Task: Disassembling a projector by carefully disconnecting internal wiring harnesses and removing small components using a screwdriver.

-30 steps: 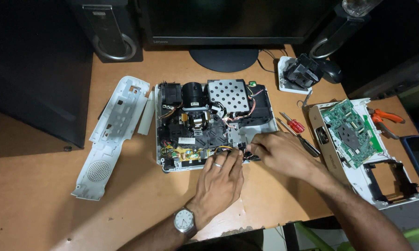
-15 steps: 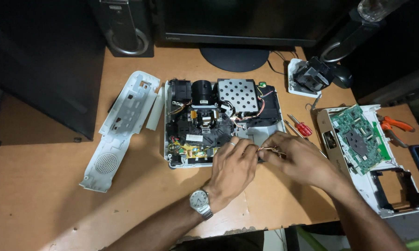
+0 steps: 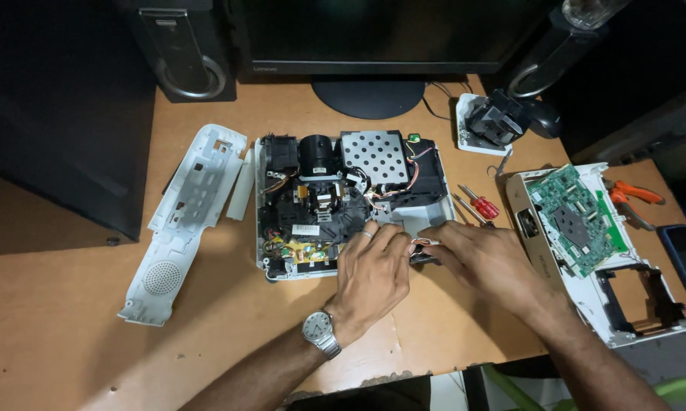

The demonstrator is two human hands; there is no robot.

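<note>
Both hands have edged rightward: left hand (image 3: 373, 266) rests open on the opened projector (image 3: 343, 202); right hand (image 3: 484, 259) pinches its thin, fragile wires (image 3: 425, 242), best gripped near the connector.

Opened white projector (image 3: 343, 198), internals exposed, flat on wooden desk, small dark part (image 3: 423, 257) at its front-right corner

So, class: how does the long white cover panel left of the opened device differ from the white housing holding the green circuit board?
The white cover panel lies flat and bare; the white housing carries the green circuit board. The panel is slim, the housing boxy. Both lie untouched.
</note>
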